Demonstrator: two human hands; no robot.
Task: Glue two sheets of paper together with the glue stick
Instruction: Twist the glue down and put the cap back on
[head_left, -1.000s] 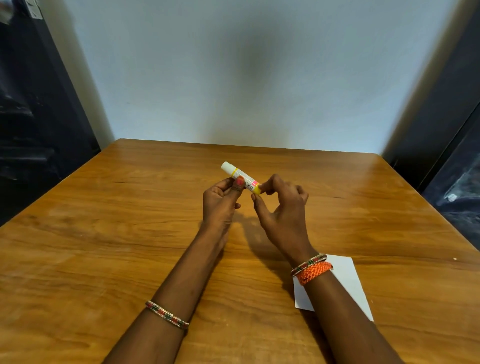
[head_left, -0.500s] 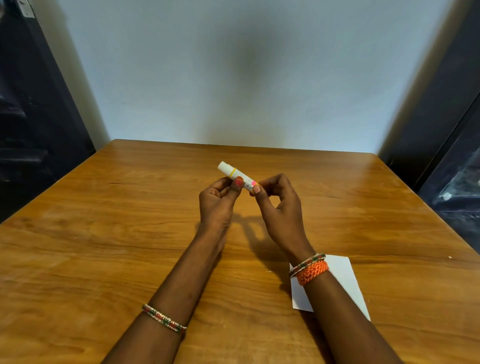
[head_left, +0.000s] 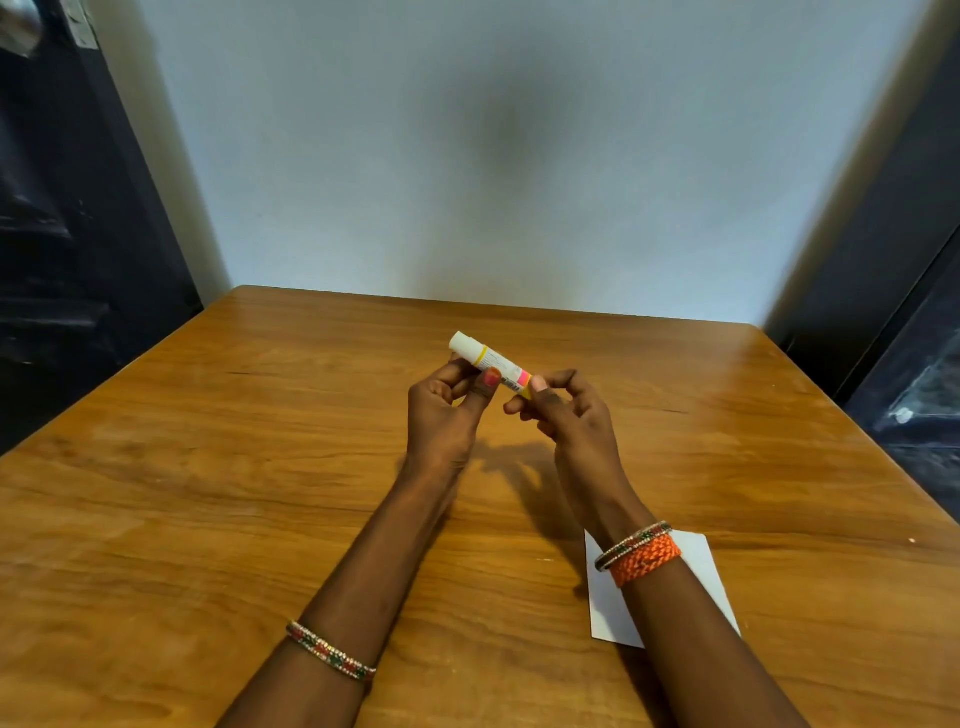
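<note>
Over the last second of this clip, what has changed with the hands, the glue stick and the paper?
Very little. The left hand still grips the glue stick mid-barrel, and the right hand still pinches its yellow base end; that hand's fingers have shifted slightly round the base. The stick stays raised over the table, cap end pointing up and left. The white paper lies unmoved under the right forearm.

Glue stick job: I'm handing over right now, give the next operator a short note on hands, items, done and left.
Left hand: grips the glue stick around its middle, held above the table.
Right hand: pinches the stick's yellow base end.
White end of the stick points away and up-left; whether it is capped I cannot tell.
Paper: white, flat on the table under the right forearm; only one sheet can be made out.
Done: stick picked up.
Left: spread glue on the paper, join the sheets, press.
</note>
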